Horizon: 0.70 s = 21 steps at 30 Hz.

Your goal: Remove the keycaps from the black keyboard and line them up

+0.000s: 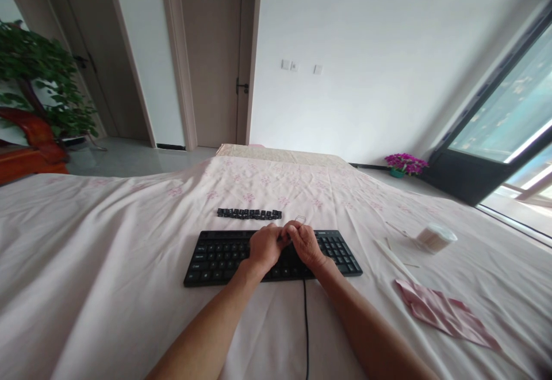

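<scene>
A cable (pixel 306 328) trails from the near edge of the keyboard (pixel 282 266), where many keys (pixel 219 256) are still seated. Over its middle, the left hand (pixel 265 246) and right hand (pixel 306 244) meet, fingers curled; whether they pinch the wire loop (pixel 301 217) I cannot tell. Beyond the keyboard, a row of keycaps (pixel 249 214) already lies detached.

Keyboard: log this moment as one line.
left hand: over keyboard | right hand: beside left, over keyboard | wire loop: juts beyond right hand | loose keys: lined up beyond keyboard | cloth: right of keyboard
</scene>
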Motion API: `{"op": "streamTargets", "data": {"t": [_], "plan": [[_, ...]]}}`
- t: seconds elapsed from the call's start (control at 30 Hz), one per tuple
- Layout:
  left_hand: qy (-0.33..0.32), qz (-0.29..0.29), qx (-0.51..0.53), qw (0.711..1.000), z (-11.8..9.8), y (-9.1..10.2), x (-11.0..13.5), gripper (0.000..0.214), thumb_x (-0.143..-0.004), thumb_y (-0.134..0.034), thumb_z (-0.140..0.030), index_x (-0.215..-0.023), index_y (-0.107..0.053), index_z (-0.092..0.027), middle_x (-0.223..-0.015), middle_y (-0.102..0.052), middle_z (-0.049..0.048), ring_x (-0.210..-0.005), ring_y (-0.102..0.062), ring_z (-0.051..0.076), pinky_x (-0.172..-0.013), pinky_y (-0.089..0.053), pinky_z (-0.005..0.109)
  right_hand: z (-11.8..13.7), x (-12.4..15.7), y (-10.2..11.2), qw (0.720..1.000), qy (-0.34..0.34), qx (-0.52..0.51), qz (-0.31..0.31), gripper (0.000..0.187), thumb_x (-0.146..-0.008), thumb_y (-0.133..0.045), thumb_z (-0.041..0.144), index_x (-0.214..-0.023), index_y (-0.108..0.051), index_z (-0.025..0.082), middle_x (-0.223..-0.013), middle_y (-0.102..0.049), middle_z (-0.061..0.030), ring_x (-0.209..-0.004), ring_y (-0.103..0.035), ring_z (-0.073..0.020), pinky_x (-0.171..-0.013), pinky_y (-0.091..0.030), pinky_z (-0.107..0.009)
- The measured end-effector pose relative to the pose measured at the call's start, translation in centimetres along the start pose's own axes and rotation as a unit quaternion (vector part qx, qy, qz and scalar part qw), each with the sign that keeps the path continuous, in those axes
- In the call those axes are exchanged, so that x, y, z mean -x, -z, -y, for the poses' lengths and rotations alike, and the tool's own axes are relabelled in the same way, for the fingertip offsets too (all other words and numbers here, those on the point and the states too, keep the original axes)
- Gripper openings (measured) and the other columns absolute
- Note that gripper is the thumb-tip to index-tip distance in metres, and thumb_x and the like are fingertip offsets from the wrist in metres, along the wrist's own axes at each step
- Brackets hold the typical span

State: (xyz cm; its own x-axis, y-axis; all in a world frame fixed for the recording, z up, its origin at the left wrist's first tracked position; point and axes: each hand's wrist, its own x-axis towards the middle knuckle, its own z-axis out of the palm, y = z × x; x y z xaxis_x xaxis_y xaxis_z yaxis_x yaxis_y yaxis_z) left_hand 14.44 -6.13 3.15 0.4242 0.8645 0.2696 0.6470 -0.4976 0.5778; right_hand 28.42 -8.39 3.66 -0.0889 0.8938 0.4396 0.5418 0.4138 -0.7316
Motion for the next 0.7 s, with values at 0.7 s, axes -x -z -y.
{"op": "streamTargets", "data": {"t": [0.7], "plan": [[-0.058,-0.023,0.069,0.996,-0.4,0.0,0.7,0.029,-0.091,-0.042,-0.036,-0.074,-0.06,-0.02,-0.076,-0.056,-0.0002,-0.071,-0.054,0.013,-0.066,-0.037,0.023,1.1,1.2,-0.2,0.997,0.032,0.009,-0.073,0.044,-0.096,-0.031,0.04,-0.06,-0.05,0.023,-0.063,-0.054,-0.0037,-0.065,-0.054,-0.0173,-0.072,-0.047,-0.032]]}}
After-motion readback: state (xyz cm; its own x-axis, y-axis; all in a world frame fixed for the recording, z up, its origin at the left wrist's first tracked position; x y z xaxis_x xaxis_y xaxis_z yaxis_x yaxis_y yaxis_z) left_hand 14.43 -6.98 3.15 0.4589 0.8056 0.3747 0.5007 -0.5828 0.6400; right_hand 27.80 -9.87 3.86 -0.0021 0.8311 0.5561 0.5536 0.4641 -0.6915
